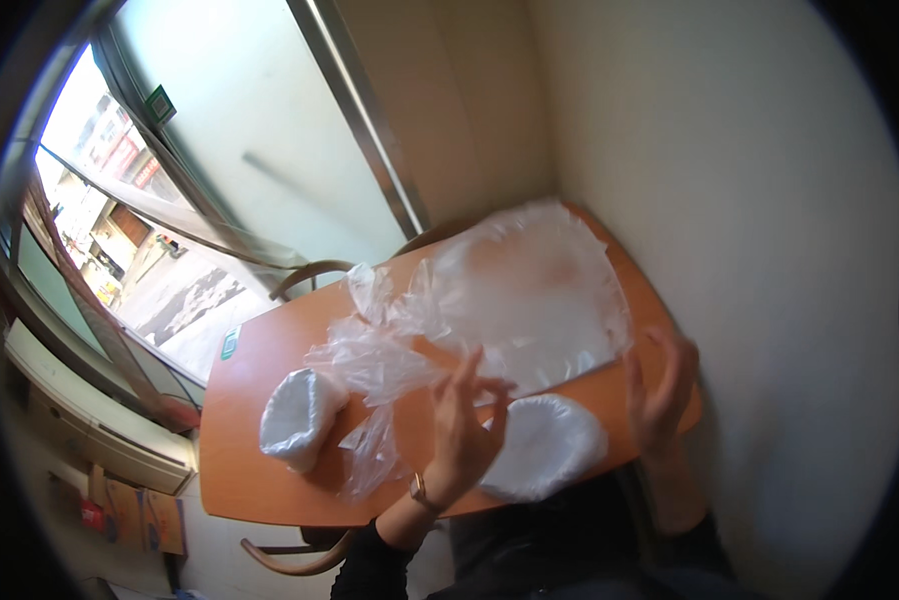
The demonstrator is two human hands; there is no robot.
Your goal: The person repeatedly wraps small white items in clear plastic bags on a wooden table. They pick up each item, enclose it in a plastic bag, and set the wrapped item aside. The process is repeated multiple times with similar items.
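My left hand (pixel 468 427), with a watch on its wrist, is raised over the near side of the wooden table (pixel 269 495). Its thumb and a fingertip come close together, and I see nothing held. Just right of it stands a round container covered in white plastic (pixel 547 446). My right hand (pixel 663 390) hovers at the table's right edge, blurred, its fingers apart and empty. A large translucent plastic bag (pixel 532 300) lies flat beyond both hands. Crumpled clear plastic bags (pixel 374 360) spread to its left. Further left sits a smaller plastic-covered container (pixel 295 420).
A pale wall (pixel 757 225) closes off the right side. Wooden chairs stand at the far side (pixel 314 268) and near left (pixel 329 559). A frosted glass panel (pixel 247 112) and a street opening are at left. Cardboard boxes (pixel 134 517) rest below. A sticker (pixel 230 343) marks the tabletop.
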